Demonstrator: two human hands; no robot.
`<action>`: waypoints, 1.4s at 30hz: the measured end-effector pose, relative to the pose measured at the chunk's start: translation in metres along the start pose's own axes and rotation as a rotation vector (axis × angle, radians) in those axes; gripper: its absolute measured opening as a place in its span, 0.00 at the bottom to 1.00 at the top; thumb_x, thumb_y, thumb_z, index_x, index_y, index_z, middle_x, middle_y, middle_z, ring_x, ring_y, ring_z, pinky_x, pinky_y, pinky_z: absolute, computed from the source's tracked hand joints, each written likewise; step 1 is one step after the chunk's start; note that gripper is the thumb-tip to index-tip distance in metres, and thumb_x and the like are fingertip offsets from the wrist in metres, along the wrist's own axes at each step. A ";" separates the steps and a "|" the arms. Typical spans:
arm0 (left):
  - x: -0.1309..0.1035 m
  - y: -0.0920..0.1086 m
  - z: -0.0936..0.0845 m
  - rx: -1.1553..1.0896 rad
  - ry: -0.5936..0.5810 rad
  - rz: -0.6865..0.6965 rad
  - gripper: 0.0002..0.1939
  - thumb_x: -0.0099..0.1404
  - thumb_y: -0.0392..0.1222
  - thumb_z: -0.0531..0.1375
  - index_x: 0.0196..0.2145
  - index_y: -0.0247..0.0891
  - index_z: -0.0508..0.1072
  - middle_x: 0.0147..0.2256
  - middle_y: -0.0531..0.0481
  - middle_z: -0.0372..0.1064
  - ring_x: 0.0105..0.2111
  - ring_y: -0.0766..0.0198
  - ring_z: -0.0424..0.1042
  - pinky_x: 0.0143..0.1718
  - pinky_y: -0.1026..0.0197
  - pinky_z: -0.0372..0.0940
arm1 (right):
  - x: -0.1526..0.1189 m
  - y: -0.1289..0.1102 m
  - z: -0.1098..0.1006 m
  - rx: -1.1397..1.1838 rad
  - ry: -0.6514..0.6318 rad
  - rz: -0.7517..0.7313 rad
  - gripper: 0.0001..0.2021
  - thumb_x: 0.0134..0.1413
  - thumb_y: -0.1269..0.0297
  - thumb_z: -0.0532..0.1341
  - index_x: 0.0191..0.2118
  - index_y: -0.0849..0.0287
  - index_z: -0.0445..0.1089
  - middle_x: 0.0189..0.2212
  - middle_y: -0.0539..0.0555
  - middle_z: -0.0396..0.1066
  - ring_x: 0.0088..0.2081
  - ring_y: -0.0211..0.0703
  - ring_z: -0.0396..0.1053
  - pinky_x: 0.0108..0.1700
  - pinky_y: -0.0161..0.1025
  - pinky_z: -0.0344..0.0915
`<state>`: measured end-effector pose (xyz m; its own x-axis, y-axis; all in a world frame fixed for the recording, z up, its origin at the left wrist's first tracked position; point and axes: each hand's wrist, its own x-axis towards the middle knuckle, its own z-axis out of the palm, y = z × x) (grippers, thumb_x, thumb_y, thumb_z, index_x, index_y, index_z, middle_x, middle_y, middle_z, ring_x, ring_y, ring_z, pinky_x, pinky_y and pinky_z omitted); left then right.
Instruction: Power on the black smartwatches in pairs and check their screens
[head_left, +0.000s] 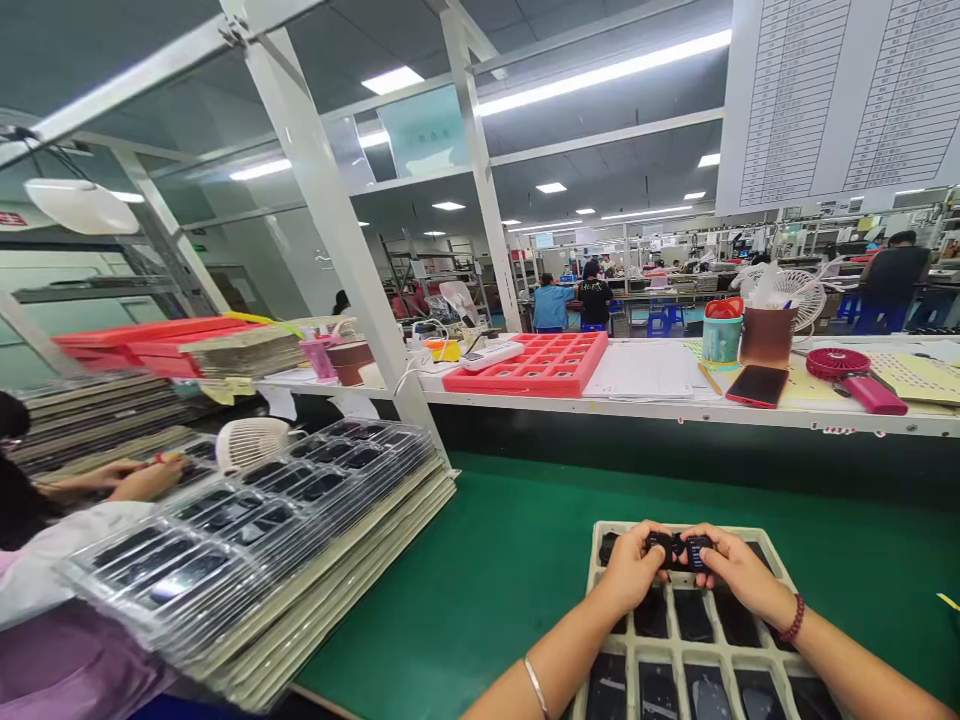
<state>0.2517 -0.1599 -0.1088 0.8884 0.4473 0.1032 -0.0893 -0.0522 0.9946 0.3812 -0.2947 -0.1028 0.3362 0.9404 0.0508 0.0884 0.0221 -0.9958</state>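
Observation:
Above the far row of a cream compartment tray, my two hands meet. My left hand pinches a small black device with a dark face. Between the thumb and fingers of my right hand is another small black device, its screen lit with lines of small text. The two devices are close together; whether they touch or are joined I cannot tell. Dark rectangular pieces lie in the tray's compartments, several of them partly hidden by my hands and forearms.
Left stands a tall stack of clear-topped trays with dark screens. Beyond it are a co-worker's hands. The shelf ahead carries a red foam tray, papers, a phone, a handheld fan and a brown cup.

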 end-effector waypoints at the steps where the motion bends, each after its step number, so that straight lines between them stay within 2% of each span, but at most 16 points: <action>1: 0.000 0.000 0.000 0.002 -0.001 0.001 0.11 0.55 0.34 0.54 0.38 0.35 0.68 0.30 0.50 0.68 0.27 0.66 0.69 0.26 0.64 0.65 | 0.000 0.000 0.000 0.003 0.003 -0.001 0.13 0.52 0.56 0.57 0.42 0.56 0.66 0.34 0.52 0.70 0.25 0.38 0.68 0.27 0.36 0.64; 7: 0.001 -0.002 -0.001 0.016 -0.009 0.012 0.12 0.56 0.34 0.53 0.39 0.34 0.68 0.30 0.50 0.68 0.27 0.67 0.68 0.26 0.66 0.65 | 0.001 0.001 0.001 0.050 0.000 -0.029 0.12 0.52 0.60 0.57 0.41 0.57 0.66 0.33 0.52 0.70 0.24 0.37 0.68 0.25 0.35 0.63; 14: 0.002 -0.002 -0.001 0.052 0.005 0.010 0.11 0.55 0.35 0.54 0.38 0.35 0.68 0.29 0.51 0.68 0.24 0.69 0.67 0.25 0.66 0.65 | 0.001 0.000 0.000 0.009 -0.006 -0.042 0.13 0.52 0.58 0.56 0.42 0.58 0.65 0.34 0.52 0.71 0.24 0.38 0.68 0.25 0.35 0.63; 18: 0.003 -0.003 0.000 0.044 -0.022 0.045 0.11 0.56 0.33 0.53 0.38 0.34 0.68 0.31 0.49 0.69 0.28 0.66 0.69 0.27 0.65 0.66 | 0.000 0.000 -0.001 0.008 -0.006 -0.045 0.12 0.53 0.60 0.56 0.42 0.58 0.65 0.35 0.53 0.71 0.24 0.36 0.68 0.24 0.34 0.62; 25: 0.003 0.001 -0.001 0.103 0.021 0.046 0.23 0.48 0.24 0.55 0.43 0.36 0.66 0.37 0.49 0.69 0.34 0.66 0.69 0.35 0.65 0.65 | -0.004 -0.005 -0.004 0.045 -0.008 -0.058 0.21 0.48 0.68 0.57 0.50 0.57 0.59 0.44 0.56 0.69 0.36 0.42 0.70 0.30 0.36 0.66; 30: 0.001 0.006 0.000 0.027 -0.010 0.032 0.14 0.53 0.30 0.55 0.40 0.34 0.68 0.35 0.47 0.68 0.31 0.65 0.68 0.31 0.64 0.65 | -0.003 -0.006 -0.004 0.032 -0.021 -0.030 0.17 0.51 0.68 0.55 0.48 0.57 0.62 0.41 0.56 0.70 0.31 0.39 0.70 0.29 0.36 0.66; 33: 0.001 0.006 0.000 0.014 -0.006 0.048 0.17 0.51 0.29 0.55 0.41 0.35 0.67 0.36 0.47 0.68 0.34 0.64 0.68 0.33 0.63 0.66 | -0.003 -0.006 -0.003 0.035 -0.021 -0.043 0.18 0.49 0.70 0.56 0.49 0.57 0.62 0.42 0.55 0.69 0.32 0.40 0.70 0.29 0.35 0.66; 42: -0.001 0.011 0.000 -0.010 -0.004 0.033 0.18 0.51 0.28 0.54 0.41 0.35 0.66 0.32 0.49 0.68 0.31 0.66 0.68 0.33 0.63 0.65 | -0.004 -0.004 -0.001 0.025 -0.010 -0.048 0.18 0.49 0.71 0.55 0.48 0.58 0.63 0.42 0.55 0.70 0.31 0.39 0.71 0.30 0.35 0.66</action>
<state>0.2498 -0.1612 -0.0980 0.8867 0.4418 0.1358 -0.1231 -0.0576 0.9907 0.3803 -0.2985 -0.0987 0.3224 0.9415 0.0979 0.0805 0.0758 -0.9939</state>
